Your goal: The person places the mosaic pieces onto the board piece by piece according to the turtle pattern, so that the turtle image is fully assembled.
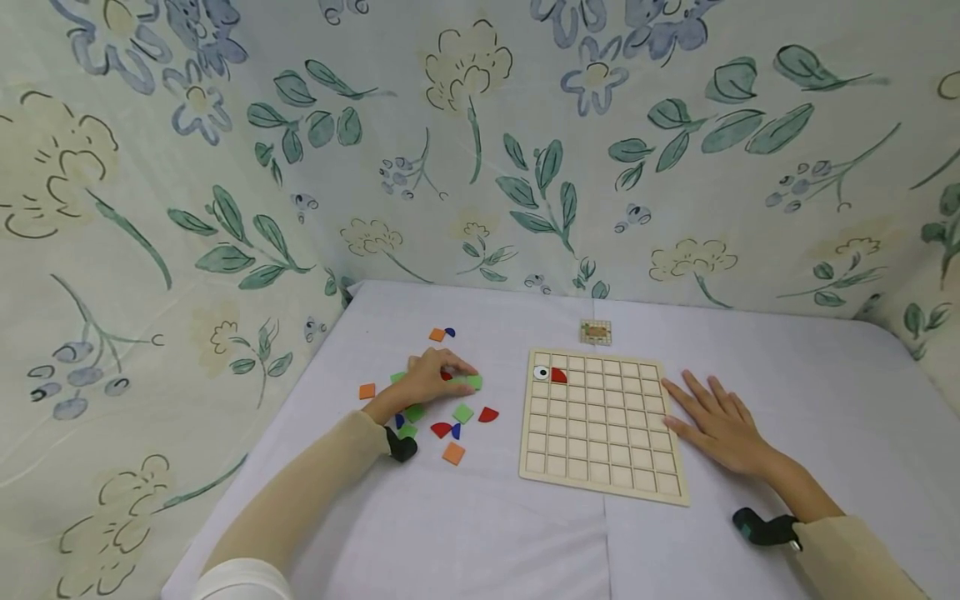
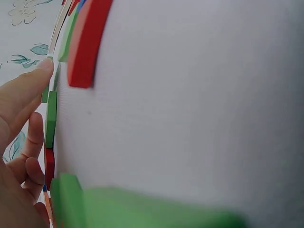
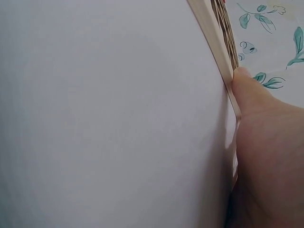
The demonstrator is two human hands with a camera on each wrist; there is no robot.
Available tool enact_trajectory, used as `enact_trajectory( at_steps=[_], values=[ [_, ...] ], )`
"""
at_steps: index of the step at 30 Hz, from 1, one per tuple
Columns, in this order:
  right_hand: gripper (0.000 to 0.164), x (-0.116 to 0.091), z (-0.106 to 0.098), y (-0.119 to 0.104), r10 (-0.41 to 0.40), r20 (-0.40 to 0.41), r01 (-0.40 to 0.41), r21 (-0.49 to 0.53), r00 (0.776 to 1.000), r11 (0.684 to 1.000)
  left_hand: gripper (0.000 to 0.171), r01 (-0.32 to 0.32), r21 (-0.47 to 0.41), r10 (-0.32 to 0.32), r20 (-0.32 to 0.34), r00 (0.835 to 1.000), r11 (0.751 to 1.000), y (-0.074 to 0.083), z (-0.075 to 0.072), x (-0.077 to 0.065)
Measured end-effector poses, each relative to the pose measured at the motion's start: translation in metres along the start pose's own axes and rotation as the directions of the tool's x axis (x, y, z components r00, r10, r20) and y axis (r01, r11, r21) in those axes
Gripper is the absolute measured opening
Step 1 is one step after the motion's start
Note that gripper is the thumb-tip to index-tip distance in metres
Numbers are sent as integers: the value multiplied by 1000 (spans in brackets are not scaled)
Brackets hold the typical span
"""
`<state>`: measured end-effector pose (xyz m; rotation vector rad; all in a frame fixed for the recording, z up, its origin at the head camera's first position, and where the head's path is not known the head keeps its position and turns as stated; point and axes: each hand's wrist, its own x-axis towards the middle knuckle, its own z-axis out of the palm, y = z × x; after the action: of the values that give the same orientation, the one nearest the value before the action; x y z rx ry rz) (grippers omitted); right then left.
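Note:
Between thumb and fingertips, my left hand (image 1: 429, 377) pinches a green square tile (image 1: 474, 382), low over the cloth left of the board. More tiles lie around that hand, among them a red quarter-circle (image 1: 488, 414), a green square (image 1: 462, 412) and an orange square (image 1: 453, 452). A wooden grid board (image 1: 604, 424) holds an eye tile (image 1: 542, 372) and a red quarter-circle tile (image 1: 558, 376) side by side in its top left area. My right hand (image 1: 716, 423) rests with spread fingers at the board's right edge; its thumb (image 3: 247, 85) touches the rim in the right wrist view.
Behind the board lies a small patterned card (image 1: 596, 332). Another orange tile (image 1: 437, 334) and a blue tile (image 1: 450, 332) sit farther back on the left. A white cloth (image 1: 525, 533) covers the table, and a floral curtain (image 1: 555, 183) stands around its back and sides.

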<state>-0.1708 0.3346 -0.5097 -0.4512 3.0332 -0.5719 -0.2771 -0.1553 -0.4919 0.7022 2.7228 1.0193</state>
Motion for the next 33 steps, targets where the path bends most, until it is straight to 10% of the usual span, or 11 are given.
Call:
enact_trajectory(
  at_steps=[33],
  values=[
    [74,2,-5,-3,18,10,-18,-22,1000,1000,30,-11,6,10,19,1000,1000,61,35,34]
  ],
)
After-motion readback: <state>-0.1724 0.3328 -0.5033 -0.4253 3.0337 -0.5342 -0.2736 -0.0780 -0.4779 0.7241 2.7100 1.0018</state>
